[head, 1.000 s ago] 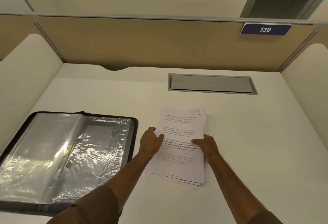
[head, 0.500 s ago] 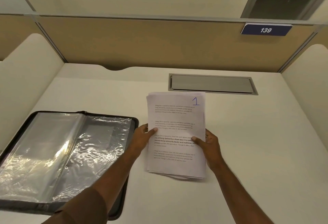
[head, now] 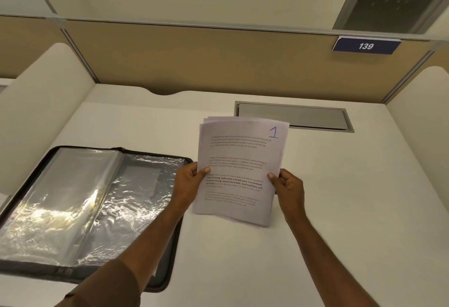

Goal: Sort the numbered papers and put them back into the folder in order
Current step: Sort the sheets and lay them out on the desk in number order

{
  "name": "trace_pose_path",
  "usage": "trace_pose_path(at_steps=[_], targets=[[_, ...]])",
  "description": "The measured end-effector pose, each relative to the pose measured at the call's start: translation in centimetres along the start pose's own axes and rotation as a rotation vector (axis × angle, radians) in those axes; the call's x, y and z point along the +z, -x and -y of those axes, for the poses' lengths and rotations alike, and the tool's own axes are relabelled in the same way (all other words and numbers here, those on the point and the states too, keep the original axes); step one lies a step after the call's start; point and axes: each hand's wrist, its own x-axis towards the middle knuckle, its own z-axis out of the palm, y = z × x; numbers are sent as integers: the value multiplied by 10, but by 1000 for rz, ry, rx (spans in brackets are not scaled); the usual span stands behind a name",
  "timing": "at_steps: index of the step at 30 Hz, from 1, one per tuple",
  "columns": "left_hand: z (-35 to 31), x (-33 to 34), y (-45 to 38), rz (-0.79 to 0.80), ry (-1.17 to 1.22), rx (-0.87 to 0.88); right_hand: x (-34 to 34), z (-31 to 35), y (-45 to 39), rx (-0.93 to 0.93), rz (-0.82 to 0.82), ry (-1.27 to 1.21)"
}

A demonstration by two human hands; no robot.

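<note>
Left hand (head: 188, 184) and right hand (head: 289, 188) pinch the papers (head: 239, 169) by both side edges, above the desk (head: 340, 197); lower sheets hidden (top reads "1"); folder (head: 92, 207) lies open left, cut off at frame edge.

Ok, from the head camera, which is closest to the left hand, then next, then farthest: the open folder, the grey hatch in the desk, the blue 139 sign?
1. Open folder, lying right beside the left hand, on its left.
2. Grey hatch, farther back on the desk.
3. Blue 139 sign, up on the back partition, far right.
</note>
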Motion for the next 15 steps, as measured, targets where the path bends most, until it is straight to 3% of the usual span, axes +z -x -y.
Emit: trace_pose_path(at_steps=[5, 15], targets=[[-6, -10, 10, -51, 69, 105, 12, 16, 9, -161, 9, 1], [2, -18, 29, -33, 11, 58, 14, 11, 27, -176, 2, 39]])
